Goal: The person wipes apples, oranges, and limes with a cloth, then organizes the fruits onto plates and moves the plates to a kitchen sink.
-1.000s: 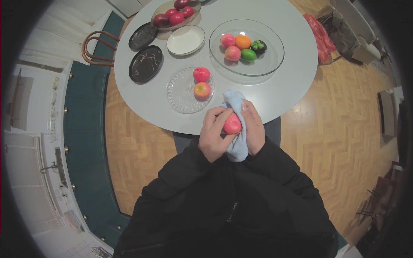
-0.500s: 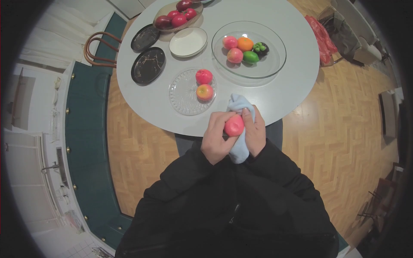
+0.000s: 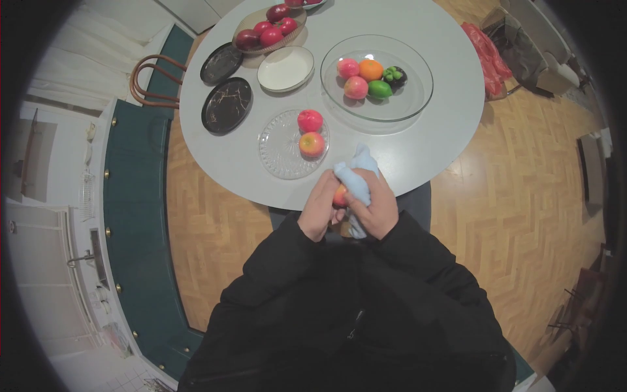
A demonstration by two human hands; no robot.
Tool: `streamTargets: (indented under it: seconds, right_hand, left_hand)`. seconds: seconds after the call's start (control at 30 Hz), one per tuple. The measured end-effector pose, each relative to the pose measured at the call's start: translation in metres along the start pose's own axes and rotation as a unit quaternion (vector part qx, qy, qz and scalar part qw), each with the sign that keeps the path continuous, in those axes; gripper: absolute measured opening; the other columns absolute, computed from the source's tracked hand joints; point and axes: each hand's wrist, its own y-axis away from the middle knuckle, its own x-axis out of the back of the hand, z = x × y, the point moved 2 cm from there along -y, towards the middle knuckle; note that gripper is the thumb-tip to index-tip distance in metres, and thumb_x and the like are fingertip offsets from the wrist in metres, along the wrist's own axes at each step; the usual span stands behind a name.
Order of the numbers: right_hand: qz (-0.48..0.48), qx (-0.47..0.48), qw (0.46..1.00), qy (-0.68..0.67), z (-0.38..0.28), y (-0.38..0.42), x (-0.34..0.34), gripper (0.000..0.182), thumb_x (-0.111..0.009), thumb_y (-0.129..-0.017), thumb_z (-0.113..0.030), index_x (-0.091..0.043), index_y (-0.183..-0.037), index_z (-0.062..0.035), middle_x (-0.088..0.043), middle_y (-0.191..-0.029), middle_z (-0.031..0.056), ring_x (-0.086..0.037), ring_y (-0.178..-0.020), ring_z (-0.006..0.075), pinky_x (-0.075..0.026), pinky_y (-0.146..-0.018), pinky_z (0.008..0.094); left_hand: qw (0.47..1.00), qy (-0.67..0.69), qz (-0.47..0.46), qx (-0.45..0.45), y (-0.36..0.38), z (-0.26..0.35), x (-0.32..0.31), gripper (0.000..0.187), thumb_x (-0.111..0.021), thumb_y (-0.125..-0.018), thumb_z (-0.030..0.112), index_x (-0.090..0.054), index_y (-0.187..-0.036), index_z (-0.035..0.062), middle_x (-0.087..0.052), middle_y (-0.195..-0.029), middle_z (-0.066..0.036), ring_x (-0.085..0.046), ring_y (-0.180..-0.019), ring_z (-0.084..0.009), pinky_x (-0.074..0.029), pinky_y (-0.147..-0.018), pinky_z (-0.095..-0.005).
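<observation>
Close to the table's near edge, my left hand [image 3: 320, 206] is closed around a red apple [image 3: 339, 196], most of which is hidden by fingers and cloth. My right hand [image 3: 377, 204] grips a light blue cloth [image 3: 357, 186] and presses it over the apple's right side. Just beyond my hands, a clear patterned glass plate [image 3: 277, 153] holds two fruits at its right side: a yellow-red apple [image 3: 311, 144] and a bright pink-red fruit [image 3: 309, 120].
A large glass bowl [image 3: 418, 101] holds pinkish fruits, an orange [image 3: 370, 70], a green fruit [image 3: 379, 90] and a dark one. Farther left are two black plates [image 3: 226, 105], a white dish [image 3: 285, 68] and a basket [image 3: 294, 36] of red fruits. A chair [image 3: 157, 81] stands at left.
The cloth has moved up and over the apple, covering much of it. My right hand has shifted left across the front of the apple, and the apple appears turned.
</observation>
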Motion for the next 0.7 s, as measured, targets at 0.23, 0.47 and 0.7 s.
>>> streamTargets:
  seconds: [0.23,0.47,0.7]
  right_hand:
    - [0.187,-0.015,0.975,-0.118,0.049,-0.026,0.02,0.029,-0.051,-0.102,-0.026,-0.058,-0.122,-0.0067,-0.06,-0.113,0.0109,-0.056,-0.105,0.0233,-0.042,-0.095,0.0345]
    - [0.156,-0.069,0.973,-0.157,0.044,-0.028,0.025,0.034,-0.055,-0.096,-0.017,-0.051,-0.129,-0.0082,-0.054,-0.122,0.0115,-0.052,-0.114,0.0239,-0.038,-0.102,0.0353]
    - [0.129,-0.076,0.981,-0.124,0.049,-0.025,0.023,0.039,-0.055,-0.097,-0.024,-0.047,-0.132,-0.0086,-0.052,-0.123,0.0116,-0.05,-0.111,0.0255,-0.038,-0.099,0.0371]
  left_hand:
    - [0.998,0.047,0.02,-0.041,-0.01,0.028,-0.005,0.048,-0.056,-0.098,0.03,-0.048,-0.141,0.0108,-0.054,-0.088,-0.006,-0.049,-0.063,-0.0091,-0.042,-0.06,-0.0211]
    - [0.98,0.008,-0.01,-0.197,-0.034,0.084,-0.004,0.08,-0.06,-0.093,0.004,-0.017,-0.159,0.0138,-0.026,-0.157,-0.006,-0.045,-0.133,-0.0251,-0.051,-0.095,-0.0287]
    - [0.886,-0.324,0.175,-0.28,-0.071,0.012,0.049,0.034,-0.059,-0.095,0.019,-0.063,-0.128,0.01,-0.052,-0.134,-0.015,-0.045,-0.129,-0.0295,-0.038,-0.109,-0.0397]
